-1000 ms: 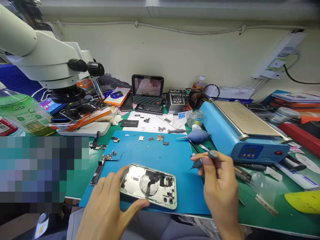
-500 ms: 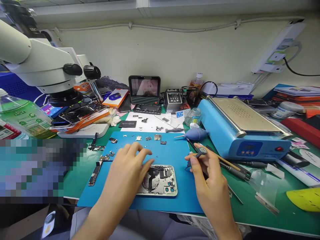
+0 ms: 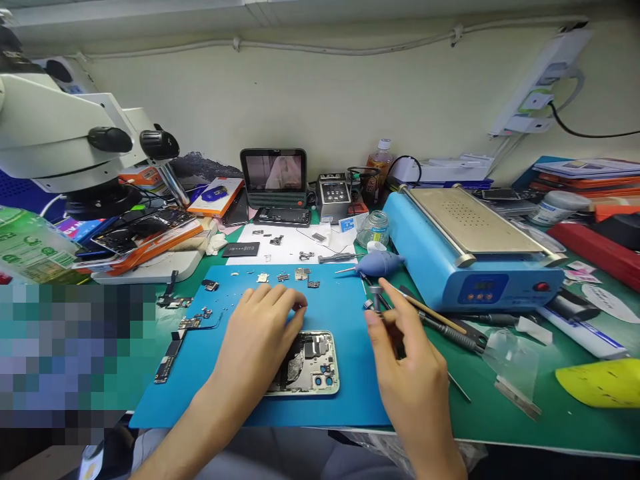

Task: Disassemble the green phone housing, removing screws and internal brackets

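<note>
A phone housing [image 3: 325,357] with bared innards and two camera rings lies face up on the blue mat [image 3: 350,400]. My left hand [image 3: 265,327] is over its left part, hiding that end. Its fingers are curled and the thumb and index tips are drawn together; whatever may be between them is hidden. To the right of the housing, my right hand [image 3: 410,353] holds a small screwdriver with a grey round cap [image 3: 376,291] between thumb and fingers, above the mat. Most of the screwdriver is covered by the fingers.
Small phone parts [image 3: 302,274] lie along the mat's far edge, and a logic board [image 3: 169,360] at its left. A blue air blower [image 3: 380,264] and a blue heating plate [image 3: 475,267] stand right. A microscope [image 3: 65,140] overhangs the left; a small screen [image 3: 274,173] stands behind.
The view has shifted slightly right. My left index finger has curled closer to the thumb. The screwdriver's cap has tipped more upright in my right hand. The housing remains on the mat.
</note>
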`<state>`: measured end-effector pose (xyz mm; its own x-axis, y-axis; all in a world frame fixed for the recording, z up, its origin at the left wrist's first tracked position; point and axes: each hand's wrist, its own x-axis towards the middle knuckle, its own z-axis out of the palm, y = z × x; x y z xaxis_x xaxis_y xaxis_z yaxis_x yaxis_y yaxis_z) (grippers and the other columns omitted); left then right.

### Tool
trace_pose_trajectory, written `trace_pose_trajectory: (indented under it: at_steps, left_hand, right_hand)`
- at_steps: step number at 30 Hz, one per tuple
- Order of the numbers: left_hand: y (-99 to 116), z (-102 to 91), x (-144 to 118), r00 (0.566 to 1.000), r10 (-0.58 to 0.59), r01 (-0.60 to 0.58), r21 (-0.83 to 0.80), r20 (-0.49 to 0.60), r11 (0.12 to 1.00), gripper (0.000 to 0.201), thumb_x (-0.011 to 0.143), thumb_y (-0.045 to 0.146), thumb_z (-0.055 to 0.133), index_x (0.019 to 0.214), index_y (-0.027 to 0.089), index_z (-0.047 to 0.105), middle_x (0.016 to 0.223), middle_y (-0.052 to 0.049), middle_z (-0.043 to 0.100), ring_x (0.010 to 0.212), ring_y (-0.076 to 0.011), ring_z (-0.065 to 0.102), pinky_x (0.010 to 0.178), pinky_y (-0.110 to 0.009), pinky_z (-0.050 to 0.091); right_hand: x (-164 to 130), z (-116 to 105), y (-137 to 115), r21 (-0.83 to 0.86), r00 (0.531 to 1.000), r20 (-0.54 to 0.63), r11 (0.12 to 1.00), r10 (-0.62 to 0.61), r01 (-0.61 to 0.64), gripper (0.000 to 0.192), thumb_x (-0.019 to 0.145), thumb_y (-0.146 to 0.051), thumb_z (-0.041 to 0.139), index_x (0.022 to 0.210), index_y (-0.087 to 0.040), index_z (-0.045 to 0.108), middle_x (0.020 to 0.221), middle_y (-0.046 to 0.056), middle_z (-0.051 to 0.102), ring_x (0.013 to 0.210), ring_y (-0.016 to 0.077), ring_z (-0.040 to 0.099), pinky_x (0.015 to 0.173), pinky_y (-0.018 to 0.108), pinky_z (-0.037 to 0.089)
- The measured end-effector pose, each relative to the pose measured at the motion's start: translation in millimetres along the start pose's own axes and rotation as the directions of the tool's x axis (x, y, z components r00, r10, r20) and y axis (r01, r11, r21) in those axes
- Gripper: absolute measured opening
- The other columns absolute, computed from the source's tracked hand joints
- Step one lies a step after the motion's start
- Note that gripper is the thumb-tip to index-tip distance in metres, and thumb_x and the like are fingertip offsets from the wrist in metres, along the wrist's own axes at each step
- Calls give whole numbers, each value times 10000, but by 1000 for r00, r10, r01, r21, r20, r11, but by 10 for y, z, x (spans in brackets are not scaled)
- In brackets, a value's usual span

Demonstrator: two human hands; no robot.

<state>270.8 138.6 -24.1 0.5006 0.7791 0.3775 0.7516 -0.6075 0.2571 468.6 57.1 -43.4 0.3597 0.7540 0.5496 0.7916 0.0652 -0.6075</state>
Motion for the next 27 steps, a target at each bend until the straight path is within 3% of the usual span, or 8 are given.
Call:
trace_pose_trajectory:
  at_steps: [4,7,12,14,16,19,24,27]
  left_hand:
    - [-31,-44,-69,995,-96,84,-277,-29,957,94,1069,213,626,1075,268,703,968,14,727,826,-191,619,713,-289,497]
    - [-30,-72,-120,974,-221,210,-534,46,819,94,1061,281,614,1064,297,707,939,21,685,810,-179,581,692,-262,482]
    - [24,-125,-162,923,-289,374,-770,255,517,131,1030,381,662,1026,282,747,1038,-5,737,959,-182,668,782,-256,517]
    - [37,-140,-174,898,-291,426,-816,330,390,144,1006,397,707,992,266,765,1008,-8,746,943,-179,691,776,-251,534]
    - [38,-144,-186,883,-275,453,-843,380,289,139,985,388,742,965,254,773,970,-9,751,892,-170,698,738,-241,542]
    - [34,-145,-194,877,-262,453,-873,401,180,134,961,376,782,952,243,799,934,-17,767,839,-158,697,693,-227,537]
    - [49,-172,-173,852,-311,460,-886,422,57,115,880,327,877,944,235,847,943,-21,792,870,-147,716,748,-203,554]
    - [32,-163,-169,853,-316,439,-898,415,8,101,851,301,904,883,237,833,917,-5,787,842,-128,706,743,-185,551]
  right_hand:
    - [-36,88,11,-285,963,88,920,-255,270,276,1091,-280,603,1328,-183,703,1025,73,765,925,271,713,806,416,544]
    - [-50,142,9,-329,959,125,902,-253,280,135,1067,-216,619,1091,-187,749,986,64,741,942,283,691,822,431,523]
    - [5,-15,58,-375,959,97,883,-265,282,183,1079,-311,628,1157,-195,746,1041,57,744,967,265,683,841,403,519]
    - [37,-175,152,-418,967,35,875,-252,243,233,1099,-349,585,1104,-185,749,1056,78,746,1000,283,684,856,413,517]
    - [55,-341,284,-533,981,6,829,-194,167,307,1118,-376,519,1067,-191,760,1056,81,759,947,294,700,742,411,508]
    - [55,-507,465,-614,984,127,769,-127,179,417,1136,-431,423,1034,-247,783,1022,28,782,783,248,731,562,383,462]
    - [62,-534,513,-629,983,152,756,-107,180,450,1118,-458,386,994,-259,771,1009,29,805,798,274,759,550,384,455]
    - [95,-503,403,-588,999,18,808,-35,39,428,1089,-542,427,1035,-254,739,904,46,798,688,283,727,538,384,417]
